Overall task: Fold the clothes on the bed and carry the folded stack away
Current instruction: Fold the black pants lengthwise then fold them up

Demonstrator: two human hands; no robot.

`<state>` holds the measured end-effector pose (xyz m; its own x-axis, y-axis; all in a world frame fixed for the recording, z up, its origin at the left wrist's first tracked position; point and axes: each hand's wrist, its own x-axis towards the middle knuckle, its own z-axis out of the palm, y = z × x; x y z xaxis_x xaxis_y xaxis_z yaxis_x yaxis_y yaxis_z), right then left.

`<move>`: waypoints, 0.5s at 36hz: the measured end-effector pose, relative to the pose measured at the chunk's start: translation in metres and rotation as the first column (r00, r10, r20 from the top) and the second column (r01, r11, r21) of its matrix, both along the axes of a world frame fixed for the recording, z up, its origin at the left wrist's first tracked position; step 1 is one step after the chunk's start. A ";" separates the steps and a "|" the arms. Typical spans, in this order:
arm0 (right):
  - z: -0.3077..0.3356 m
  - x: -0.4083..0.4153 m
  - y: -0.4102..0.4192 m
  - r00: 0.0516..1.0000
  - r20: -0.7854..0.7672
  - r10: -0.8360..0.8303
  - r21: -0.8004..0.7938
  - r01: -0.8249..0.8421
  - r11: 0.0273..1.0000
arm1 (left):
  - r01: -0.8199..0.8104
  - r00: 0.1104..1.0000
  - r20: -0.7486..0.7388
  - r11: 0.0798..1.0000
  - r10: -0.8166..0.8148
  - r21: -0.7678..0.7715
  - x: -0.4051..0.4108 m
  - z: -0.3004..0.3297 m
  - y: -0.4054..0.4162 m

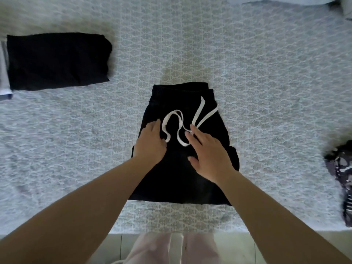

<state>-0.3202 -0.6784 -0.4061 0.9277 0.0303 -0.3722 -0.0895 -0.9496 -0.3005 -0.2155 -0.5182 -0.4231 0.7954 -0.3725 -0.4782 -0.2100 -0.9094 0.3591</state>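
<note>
Black shorts (182,168) under both hands

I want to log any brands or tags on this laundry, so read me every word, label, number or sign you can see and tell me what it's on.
None: no readable text shows anywhere.
Black drawstring shorts: plain, with no print or tag in view.
Folded black garment: plain.
Patterned garment at the right edge: light blotches only, blurred, no letters.
Bedspread: repeating woven pattern, no writing.
</note>
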 end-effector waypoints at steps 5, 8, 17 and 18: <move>-0.009 -0.057 0.021 0.992 0.110 0.065 -0.023 -0.063 0.998 | 0.451 0.869 0.214 0.892 -0.446 0.026 -0.061 0.010 0.052; -0.020 -0.087 0.030 0.997 0.006 0.078 -0.050 -0.078 0.996 | 0.642 0.740 0.175 0.760 -0.649 0.102 -0.095 0.000 0.078; -0.037 -0.100 0.035 0.985 -0.146 0.089 -0.250 -0.123 0.960 | 0.632 0.707 0.075 0.675 -0.704 0.381 -0.107 -0.030 0.092; -0.039 -0.100 0.036 0.983 -0.158 0.095 -0.245 -0.132 0.961 | 0.625 0.712 0.085 0.685 -0.697 0.374 -0.106 -0.032 0.090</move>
